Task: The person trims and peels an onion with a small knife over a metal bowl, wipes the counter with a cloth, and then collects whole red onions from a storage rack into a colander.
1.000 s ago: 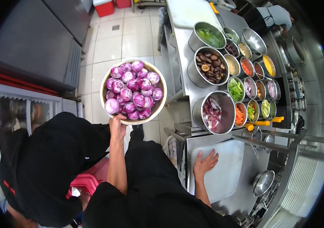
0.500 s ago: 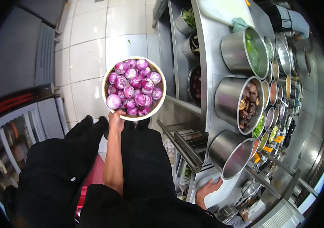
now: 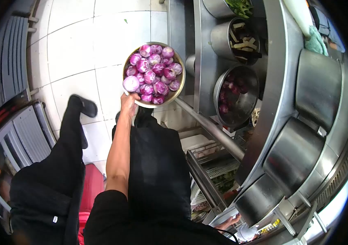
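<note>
My left hand (image 3: 129, 102) grips the near rim of a round metal colander (image 3: 157, 105). Peeled red onions (image 3: 150, 76) fill it, held out low over the tiled floor. At the lower right, my right hand (image 3: 227, 223) is partly visible beside the counter, fingers stretched out and holding nothing. Right of the colander, on the under-counter shelf, a metal bowl (image 3: 245, 107) contains more red onions (image 3: 233, 87). Behind that bowl is a metal pot (image 3: 221, 41) with pale cut strips.
A person in black trousers (image 3: 43, 175) is close on my left, a foot extended. A red container (image 3: 93, 183) stands between us. The steel counter (image 3: 272, 94) bears large pots (image 3: 294, 153) on my right. A metal rail (image 3: 210, 125) runs below it.
My view has swung toward the lower shelf, which now shows more fully. The colander has come nearer the shelf, still in my left hand. The person on the left has stepped outward.
</note>
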A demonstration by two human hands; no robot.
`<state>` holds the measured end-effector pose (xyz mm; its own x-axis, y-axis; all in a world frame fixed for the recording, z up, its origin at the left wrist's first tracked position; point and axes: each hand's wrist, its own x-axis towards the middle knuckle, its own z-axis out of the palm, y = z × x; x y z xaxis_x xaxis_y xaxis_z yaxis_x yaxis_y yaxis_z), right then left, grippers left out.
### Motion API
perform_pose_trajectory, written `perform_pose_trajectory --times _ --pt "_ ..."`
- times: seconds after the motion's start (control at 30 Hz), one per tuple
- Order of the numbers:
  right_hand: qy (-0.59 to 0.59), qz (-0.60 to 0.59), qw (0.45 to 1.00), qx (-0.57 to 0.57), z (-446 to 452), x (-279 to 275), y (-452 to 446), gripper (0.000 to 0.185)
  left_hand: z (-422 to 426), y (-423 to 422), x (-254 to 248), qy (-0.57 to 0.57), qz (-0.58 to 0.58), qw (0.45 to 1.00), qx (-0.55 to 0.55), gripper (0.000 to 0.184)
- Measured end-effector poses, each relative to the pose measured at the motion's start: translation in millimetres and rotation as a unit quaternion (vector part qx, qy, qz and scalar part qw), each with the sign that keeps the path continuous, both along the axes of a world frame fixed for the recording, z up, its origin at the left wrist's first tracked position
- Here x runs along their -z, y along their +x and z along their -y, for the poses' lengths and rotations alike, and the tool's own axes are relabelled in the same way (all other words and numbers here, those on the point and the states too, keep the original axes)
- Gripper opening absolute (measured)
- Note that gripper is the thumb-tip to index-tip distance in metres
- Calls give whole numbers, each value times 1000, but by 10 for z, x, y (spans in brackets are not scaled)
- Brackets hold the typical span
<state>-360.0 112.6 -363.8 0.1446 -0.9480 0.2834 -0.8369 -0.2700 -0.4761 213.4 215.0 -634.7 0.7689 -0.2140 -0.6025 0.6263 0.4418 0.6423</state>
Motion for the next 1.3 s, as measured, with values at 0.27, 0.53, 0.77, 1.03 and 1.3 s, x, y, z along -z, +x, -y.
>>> perform_pose_trajectory --times 0.27,0.53,0.77,1.03,1.3 --pt "35 -43 998 19 232 -1 30 66 285 146 375 59 -20 998 16 34" --pt "54 -60 996 36 318 -39 -57 66 763 314 636 169 18 980 101 32" --pt "69 -80 993 41 328 -127 -124 66 1182 354 882 153 27 980 127 40" --pt "97 -83 990 51 647 -10 -64 65 1946 370 1232 86 35 981 170 68" --pt "107 -77 991 31 631 3 20 65 1868 434 1097 112 -30 963 243 52"
